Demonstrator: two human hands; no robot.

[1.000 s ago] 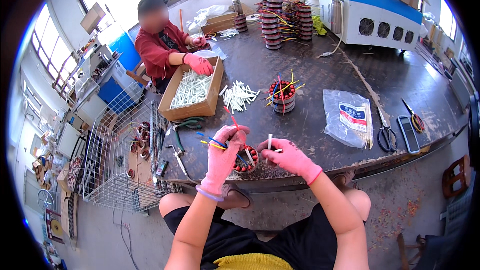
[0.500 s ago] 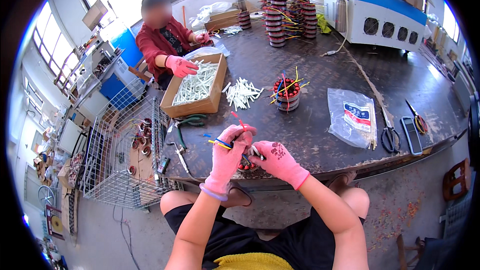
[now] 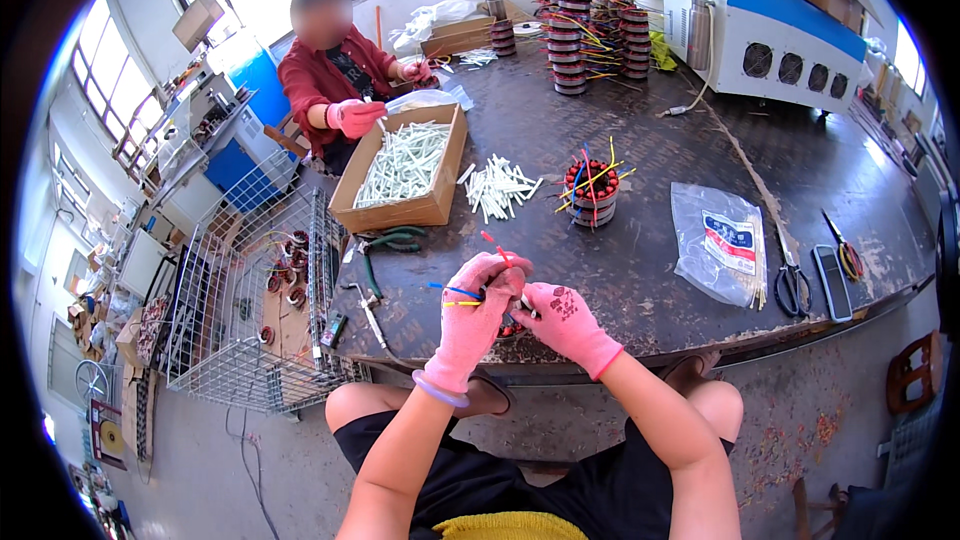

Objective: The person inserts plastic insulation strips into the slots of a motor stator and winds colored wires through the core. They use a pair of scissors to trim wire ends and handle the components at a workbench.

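Observation:
My left hand (image 3: 478,315), in a pink glove, is closed round several thin wires. A red wire end (image 3: 495,248) pokes out above its fingers, and a blue wire (image 3: 456,290) and a yellow wire (image 3: 458,304) stick out to the left. My right hand (image 3: 566,328), gloved alike, pinches close against it; a bit of a white sleeve (image 3: 525,303) shows at its fingertips. Beneath both hands, mostly hidden, sits a wound motor stator (image 3: 510,328) at the table's near edge. Another stator (image 3: 594,208) with coloured leads stands farther off.
Loose white sleeves (image 3: 500,188) lie beside a cardboard box (image 3: 400,212) full of more. A co-worker (image 3: 335,80) sits behind it. Pliers (image 3: 372,265) and a thin metal tool (image 3: 370,317) lie left; a plastic bag (image 3: 712,250), scissors (image 3: 792,285) and a phone (image 3: 832,282) lie right.
My hands have drawn slightly closer together, and less of the white sleeve shows at my right fingertips. The blue and yellow ends have spread apart. The co-worker's hand has moved back from over the box.

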